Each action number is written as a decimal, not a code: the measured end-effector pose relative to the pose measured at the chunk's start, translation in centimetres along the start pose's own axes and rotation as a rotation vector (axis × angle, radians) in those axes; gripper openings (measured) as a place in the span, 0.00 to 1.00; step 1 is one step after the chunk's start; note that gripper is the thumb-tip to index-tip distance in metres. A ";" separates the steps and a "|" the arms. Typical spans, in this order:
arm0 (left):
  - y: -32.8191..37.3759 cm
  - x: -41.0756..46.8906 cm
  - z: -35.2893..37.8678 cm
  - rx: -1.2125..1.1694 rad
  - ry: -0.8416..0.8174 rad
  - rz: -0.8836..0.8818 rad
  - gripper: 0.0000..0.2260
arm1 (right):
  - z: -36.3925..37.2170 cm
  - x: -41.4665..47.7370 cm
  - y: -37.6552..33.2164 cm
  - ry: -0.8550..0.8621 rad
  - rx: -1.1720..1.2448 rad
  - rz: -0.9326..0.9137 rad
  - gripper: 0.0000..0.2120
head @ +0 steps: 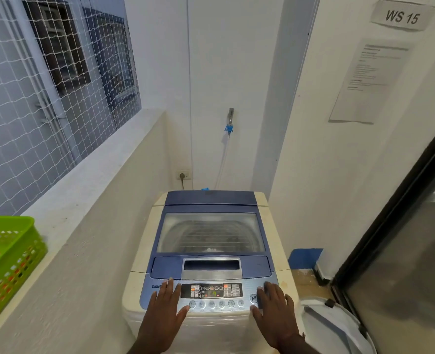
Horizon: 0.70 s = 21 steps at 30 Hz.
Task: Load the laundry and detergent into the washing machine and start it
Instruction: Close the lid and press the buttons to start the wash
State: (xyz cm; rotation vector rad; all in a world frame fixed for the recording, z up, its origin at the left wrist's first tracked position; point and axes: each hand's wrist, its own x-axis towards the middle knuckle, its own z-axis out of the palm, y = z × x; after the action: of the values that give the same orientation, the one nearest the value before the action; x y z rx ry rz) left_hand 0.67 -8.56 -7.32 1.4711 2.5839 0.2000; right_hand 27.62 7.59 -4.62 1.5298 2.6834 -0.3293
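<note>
Your left hand [165, 304] and right hand [275, 306] lie flat, fingers straight, gripping nothing, on the washing machine's [144, 251] lit control panel [211, 291]; its lid [211, 233] is shut.

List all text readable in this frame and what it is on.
"WS 15": paper sign on the right wall.
"Turbo...": washing machine control panel, rest hidden by the left hand.
Printed sheet below the sign: too blurred to read.
Panel's buttons and display: too small to read.

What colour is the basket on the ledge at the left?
The basket is bright green, seen in the head view, the only one.
</note>
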 end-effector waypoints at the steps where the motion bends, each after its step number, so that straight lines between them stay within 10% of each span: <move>1: 0.0 0.2 0.1 0.000 0.002 -0.004 0.30 | 0.0 0.0 0.0 0.001 0.007 -0.002 0.23; 21: 0.5 -0.1 -0.1 0.001 -0.018 0.032 0.31 | -1.0 -0.8 -0.6 -0.046 0.055 0.022 0.26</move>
State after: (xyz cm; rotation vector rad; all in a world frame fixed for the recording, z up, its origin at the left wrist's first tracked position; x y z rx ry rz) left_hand 1.09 -8.39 -7.15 1.5082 2.5479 0.1883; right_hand 27.58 6.80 -3.47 1.5443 2.6424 -0.4347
